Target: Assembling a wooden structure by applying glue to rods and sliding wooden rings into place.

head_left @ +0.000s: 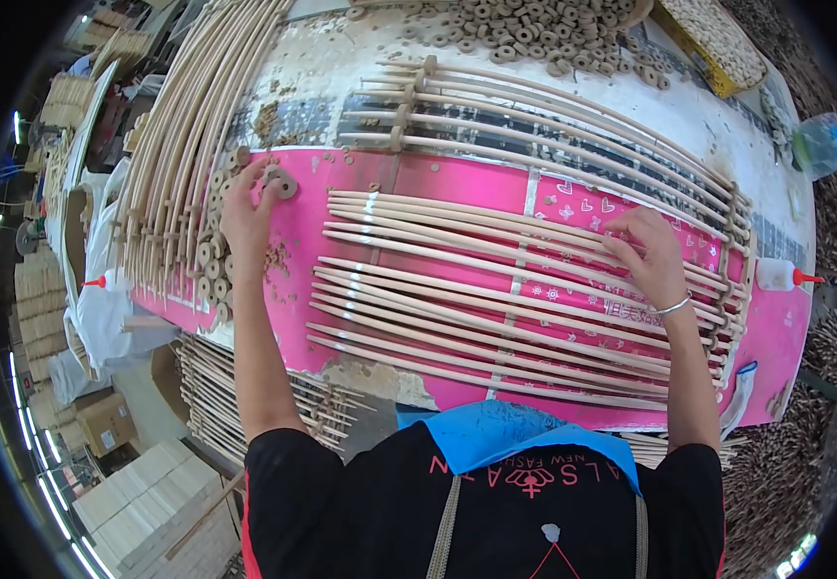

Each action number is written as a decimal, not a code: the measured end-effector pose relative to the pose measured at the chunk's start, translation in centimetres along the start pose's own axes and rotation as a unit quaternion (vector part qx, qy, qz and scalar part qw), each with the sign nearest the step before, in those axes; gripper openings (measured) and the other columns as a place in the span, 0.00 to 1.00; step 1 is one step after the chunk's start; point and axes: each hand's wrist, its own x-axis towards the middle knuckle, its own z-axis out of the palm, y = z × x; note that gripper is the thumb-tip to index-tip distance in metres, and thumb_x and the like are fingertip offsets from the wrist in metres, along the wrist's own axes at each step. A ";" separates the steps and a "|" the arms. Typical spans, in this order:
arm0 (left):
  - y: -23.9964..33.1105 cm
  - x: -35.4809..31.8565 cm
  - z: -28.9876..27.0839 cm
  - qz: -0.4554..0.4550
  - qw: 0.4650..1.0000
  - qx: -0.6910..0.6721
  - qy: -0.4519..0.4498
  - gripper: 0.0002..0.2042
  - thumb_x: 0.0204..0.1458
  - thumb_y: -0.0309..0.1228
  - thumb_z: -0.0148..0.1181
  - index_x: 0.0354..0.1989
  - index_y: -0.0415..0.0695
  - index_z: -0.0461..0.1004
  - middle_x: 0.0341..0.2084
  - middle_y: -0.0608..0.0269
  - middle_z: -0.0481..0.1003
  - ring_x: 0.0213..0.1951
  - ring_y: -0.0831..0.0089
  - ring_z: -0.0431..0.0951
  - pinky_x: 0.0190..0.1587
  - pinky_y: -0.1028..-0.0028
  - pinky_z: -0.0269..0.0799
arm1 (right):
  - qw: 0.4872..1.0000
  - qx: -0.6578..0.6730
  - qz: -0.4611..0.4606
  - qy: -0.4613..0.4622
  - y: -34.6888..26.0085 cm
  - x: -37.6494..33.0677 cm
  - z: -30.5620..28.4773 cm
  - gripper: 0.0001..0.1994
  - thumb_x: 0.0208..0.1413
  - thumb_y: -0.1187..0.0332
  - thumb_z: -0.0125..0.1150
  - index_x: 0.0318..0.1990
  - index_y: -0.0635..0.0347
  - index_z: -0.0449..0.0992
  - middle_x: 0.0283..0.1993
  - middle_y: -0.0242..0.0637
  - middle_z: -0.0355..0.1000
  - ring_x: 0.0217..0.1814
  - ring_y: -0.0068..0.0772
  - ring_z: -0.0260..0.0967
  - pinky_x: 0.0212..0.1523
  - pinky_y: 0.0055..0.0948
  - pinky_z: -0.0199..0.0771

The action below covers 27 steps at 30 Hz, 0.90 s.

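Pink sheet, left part: left hand fingers pinching one disc; right part: right hand fingers curled over rods, hold indeterminable.

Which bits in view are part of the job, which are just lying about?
Likely in the job:
wooden ring at the left hand
pale rods under the right hand
loose ring pile

Probably just lying about:
cardboard box
stacked pale boards
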 end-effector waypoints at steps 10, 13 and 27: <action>1.0 -0.2 0.0 0.026 0.997 0.057 -0.051 0.16 0.59 0.28 0.66 0.56 0.46 0.80 0.46 0.57 0.79 0.47 0.59 0.80 0.49 0.62 0.75 | 0.994 0.036 0.086 -0.062 1.5 -0.4 0.9 0.09 0.62 0.66 0.67 0.40 0.62 0.84 0.39 0.41 0.77 0.44 0.46 0.74 0.47 0.40 0.72; 0.5 0.0 -0.3 0.023 0.996 0.052 -0.065 0.15 0.60 0.25 0.62 0.56 0.47 0.81 0.47 0.57 0.79 0.48 0.57 0.81 0.49 0.62 0.75 | 0.992 0.053 0.073 -0.087 1.9 0.2 1.0 0.08 0.62 0.67 0.67 0.40 0.63 0.84 0.37 0.40 0.76 0.41 0.41 0.75 0.46 0.37 0.73; 0.8 -2.2 -0.4 0.085 0.993 0.030 -0.071 0.20 0.60 0.23 0.61 0.61 0.51 0.80 0.57 0.57 0.76 0.54 0.58 0.80 0.53 0.62 0.77 | 0.960 0.175 0.168 -0.143 2.9 0.9 0.9 0.06 0.66 0.71 0.64 0.44 0.64 0.79 0.38 0.32 0.75 0.38 0.24 0.69 0.41 0.27 0.72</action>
